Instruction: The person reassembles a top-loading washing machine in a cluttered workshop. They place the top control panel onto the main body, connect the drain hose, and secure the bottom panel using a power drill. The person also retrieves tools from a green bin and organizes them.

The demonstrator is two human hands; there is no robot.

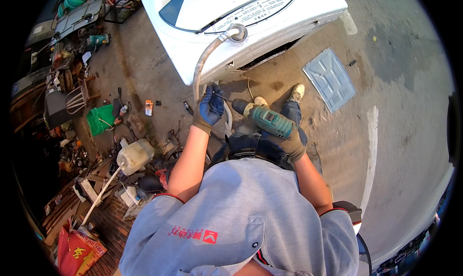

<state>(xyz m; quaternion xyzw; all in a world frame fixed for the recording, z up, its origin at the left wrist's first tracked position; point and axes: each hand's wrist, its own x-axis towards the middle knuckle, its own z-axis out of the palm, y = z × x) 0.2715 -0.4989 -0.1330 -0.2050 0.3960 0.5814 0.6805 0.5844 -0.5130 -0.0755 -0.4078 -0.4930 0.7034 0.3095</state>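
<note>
My right hand [292,144], in a dark work glove, grips a green power drill [272,122] by its rear. The drill's long thin bit [223,97] points left toward my left hand [211,107]. That hand wears a blue-and-dark glove, its fingers bent together close to the bit's tip. What they hold, if anything, is hidden. Just beyond stands a white washing machine [171,40]. A ribbed hose [204,59] runs from a fitting on its top edge down past my left hand. Another grey hose [228,119] hangs below the bit.
A grey plastic panel [330,80] lies on the ground to the right of my shoes [297,92]. Leftward are a green container [100,119], a small orange packet [149,107] and a translucent jug [135,156] among cluttered tools and scrap. A red bag [77,249] lies at lower left.
</note>
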